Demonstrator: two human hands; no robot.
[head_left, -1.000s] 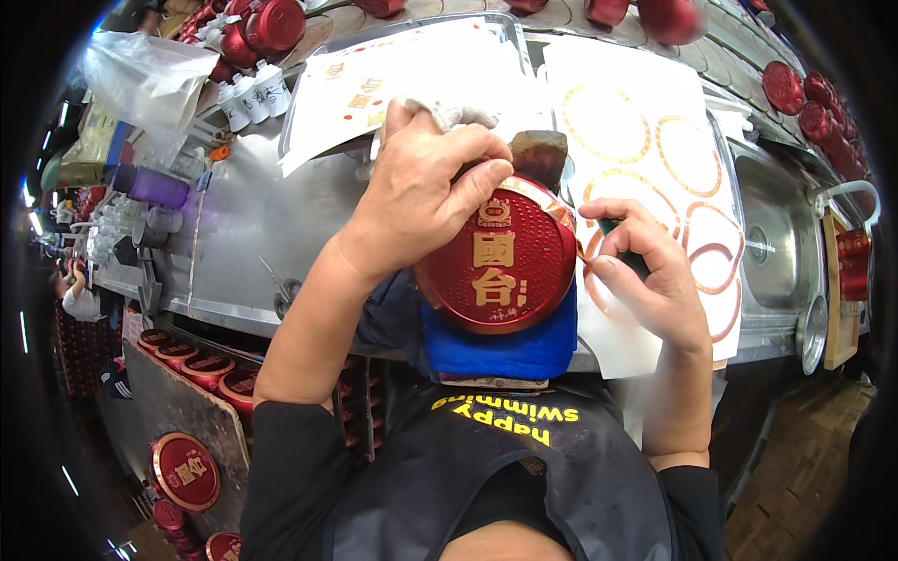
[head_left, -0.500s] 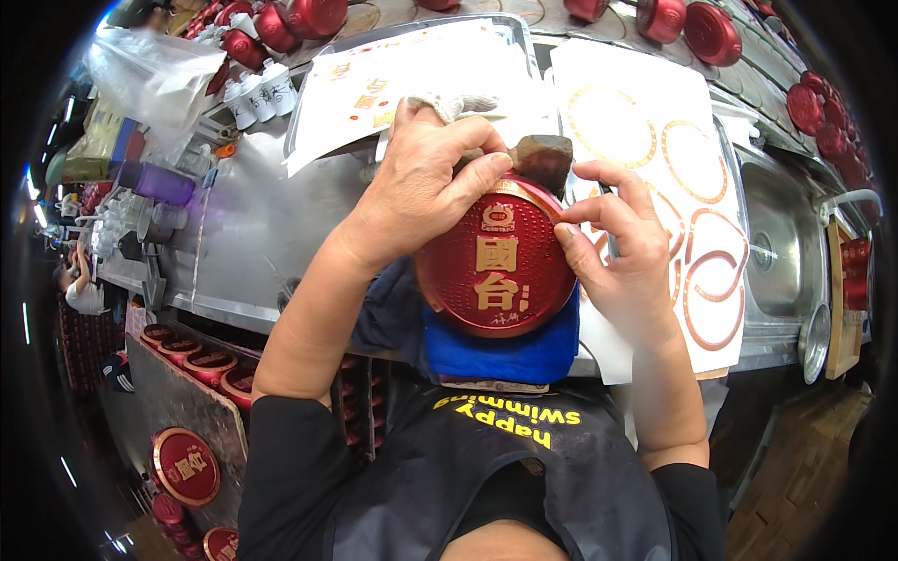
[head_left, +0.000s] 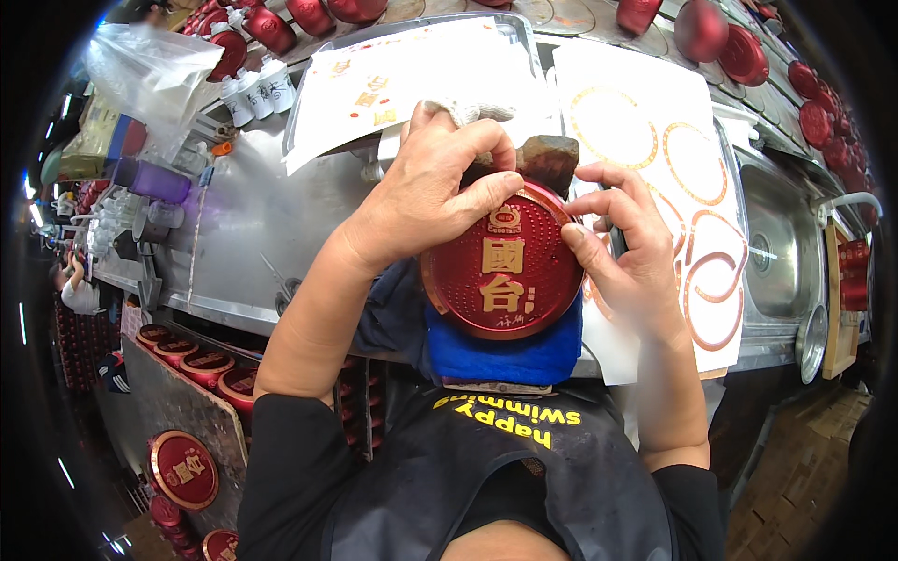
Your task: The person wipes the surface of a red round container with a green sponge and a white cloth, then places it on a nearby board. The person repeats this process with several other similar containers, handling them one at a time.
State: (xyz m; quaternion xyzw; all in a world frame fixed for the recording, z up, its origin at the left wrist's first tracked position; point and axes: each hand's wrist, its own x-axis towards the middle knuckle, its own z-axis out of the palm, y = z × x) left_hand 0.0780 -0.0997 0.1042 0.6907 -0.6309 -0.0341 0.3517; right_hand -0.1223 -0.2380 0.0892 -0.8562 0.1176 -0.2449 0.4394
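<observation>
Red disc (head_left: 502,271): left hand (head_left: 438,178) curled, gripping top rim; right hand (head_left: 629,234) loosely bent, thumb at right rim, grip unclear.

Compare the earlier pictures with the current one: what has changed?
The right hand has moved left, to the upper-right rim of the red disc. The red containers along the far side have shifted rightward. The left hand stays at the disc's top edge, and the disc on the blue cloth.
</observation>
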